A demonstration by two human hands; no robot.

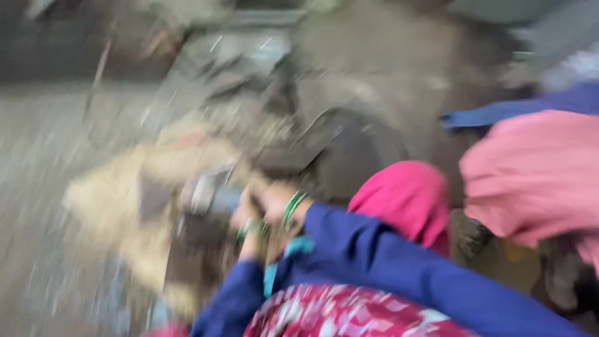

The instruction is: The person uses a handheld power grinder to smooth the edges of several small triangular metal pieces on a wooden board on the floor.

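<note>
Gripping grey tool — both hands, right hand & left hand, clenched round it.

no packages, labels, signs or screens.

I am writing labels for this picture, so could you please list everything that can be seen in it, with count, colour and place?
Picture is blurred by motion; details are uncertain.
ground: one, grey, left side and top.
tan heap: one, pale brown, left of centre; material cannot be told.
dark rounded mass: one, dark grey, centre.
metal object: one, silver-grey, beside the hands; kind cannot be told.
pink cloth: one, bright pink, right of centre.
light pink cloth: one, right edge.
blue strip: one, upper right.
bangles: several, green, on the wrists.
sleeves: two, dark blue, bottom.
left hand: at the metal object.
right hand: next to it.
</note>
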